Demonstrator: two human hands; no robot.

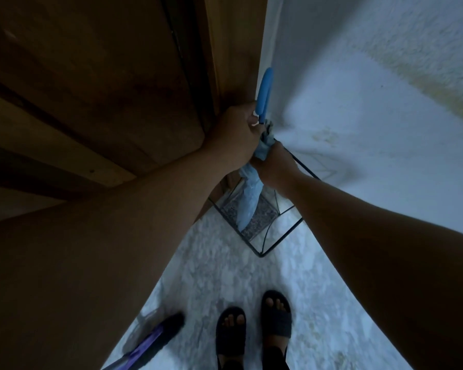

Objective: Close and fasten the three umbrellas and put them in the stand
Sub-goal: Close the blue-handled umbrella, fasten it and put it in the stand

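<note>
We look straight down past two bare forearms toward a pale speckled floor [225, 268] in dim, bluish light. Both of our hands hold a folded light blue umbrella [247, 198] that stands nearly upright in front of us. Our left hand [237, 134] is wrapped in a fist around the top of the umbrella, just below its bright blue handle [265, 89], which sticks up above the knuckles. Our right hand [274, 164] is closed around the bunched fabric a little lower down, touching the left hand. The canopy looks gathered and creased; we cannot tell whether its strap is fastened.

The lower end of the blue umbrella reaches down inside a black wire stand [267, 236], an open square frame set in the corner where a brown wooden door [104, 89] meets a white wall [372, 116]. Its tip is near the dark, grainy base of the stand; whether it touches is unclear.

At the bottom edge, our two feet in dark open-toed sandals [251, 329] stand on the floor, well back from the stand. To their left lies a second umbrella [150, 345], purple and black, partly hidden by our left arm.
</note>
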